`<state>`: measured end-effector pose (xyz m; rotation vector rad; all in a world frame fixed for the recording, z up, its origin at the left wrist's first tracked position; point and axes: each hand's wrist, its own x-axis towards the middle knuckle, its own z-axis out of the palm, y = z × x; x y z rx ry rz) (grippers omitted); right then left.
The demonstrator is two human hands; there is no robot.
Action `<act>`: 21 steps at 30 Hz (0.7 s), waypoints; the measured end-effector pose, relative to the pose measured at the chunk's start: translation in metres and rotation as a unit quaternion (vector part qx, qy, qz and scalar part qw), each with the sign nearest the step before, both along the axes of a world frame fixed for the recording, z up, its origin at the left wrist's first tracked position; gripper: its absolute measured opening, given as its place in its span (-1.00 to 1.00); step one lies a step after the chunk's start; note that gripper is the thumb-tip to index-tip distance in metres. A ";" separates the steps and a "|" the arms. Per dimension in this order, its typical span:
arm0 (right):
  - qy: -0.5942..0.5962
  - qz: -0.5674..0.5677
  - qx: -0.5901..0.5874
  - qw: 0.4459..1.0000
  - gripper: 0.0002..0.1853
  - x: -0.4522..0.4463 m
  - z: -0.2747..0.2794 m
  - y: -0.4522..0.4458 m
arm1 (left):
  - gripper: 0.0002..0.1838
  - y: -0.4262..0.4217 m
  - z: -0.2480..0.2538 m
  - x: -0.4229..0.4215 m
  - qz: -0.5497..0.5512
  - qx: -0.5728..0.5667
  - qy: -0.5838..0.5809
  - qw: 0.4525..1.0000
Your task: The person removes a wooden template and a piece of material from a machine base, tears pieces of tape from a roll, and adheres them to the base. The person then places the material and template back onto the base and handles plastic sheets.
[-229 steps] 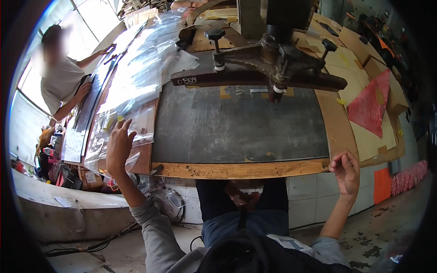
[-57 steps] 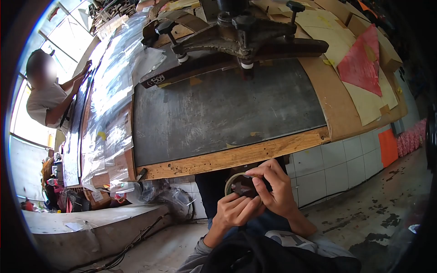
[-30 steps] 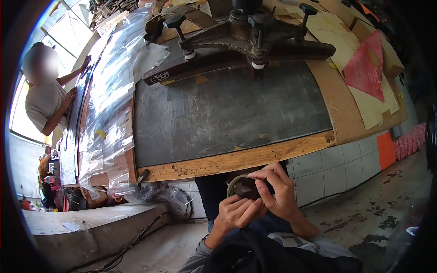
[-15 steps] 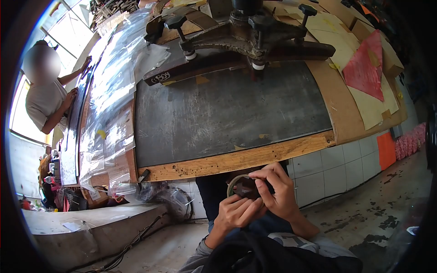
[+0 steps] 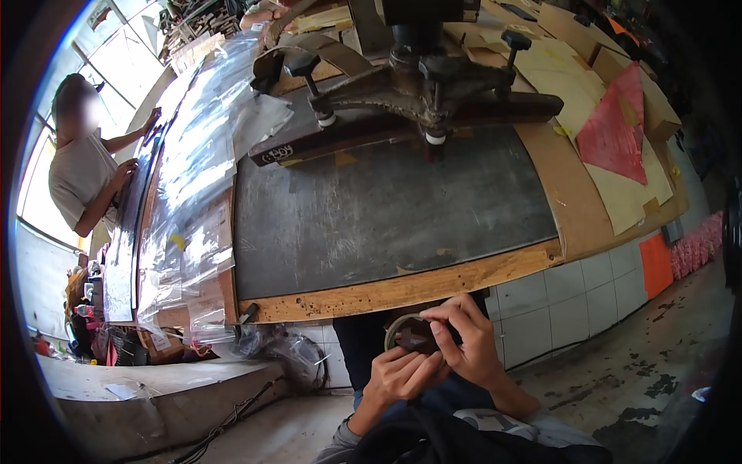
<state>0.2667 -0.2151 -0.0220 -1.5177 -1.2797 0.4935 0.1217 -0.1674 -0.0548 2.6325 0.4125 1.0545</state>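
Observation:
A ring-shaped roll of tape (image 5: 389,334) is held in front of my lap, just below the table's front edge. My left hand (image 5: 403,374) grips its lower side with curled fingers. Up at the top right of the roll, my right hand (image 5: 467,340) pinches the rim between thumb and fingers. The far side of the roll and part of its opening are covered by my fingers. Beyond the hands lies a dark flat board (image 5: 386,216) with a wooden strip (image 5: 402,288) along its front.
A metal clamp frame (image 5: 417,100) with black knobs spans the board. Plastic sheeting (image 5: 193,185) covers the left side; cardboard (image 5: 576,201) and a red triangular piece (image 5: 618,127) lie right. A person (image 5: 85,162) works at far left. Cables (image 5: 224,425) run along the floor.
The camera view has tilted slightly, so the table and hands sit lower in the picture. Both hands keep their hold on the tape roll. The person at left has turned the head.

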 end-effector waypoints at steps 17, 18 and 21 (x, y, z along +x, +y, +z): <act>0.016 0.012 0.009 1.000 -0.87 0.001 -0.002 -0.002 | -0.81 -0.003 0.011 0.002 0.008 0.003 -0.002 1.000; 0.018 0.012 0.008 1.000 -0.87 0.001 -0.002 -0.002 | -0.80 -0.003 0.011 0.002 0.007 0.001 -0.004 1.000; 0.014 0.011 0.005 1.000 -0.87 0.001 -0.002 -0.003 | -0.80 -0.002 0.011 0.003 0.003 0.004 -0.008 1.000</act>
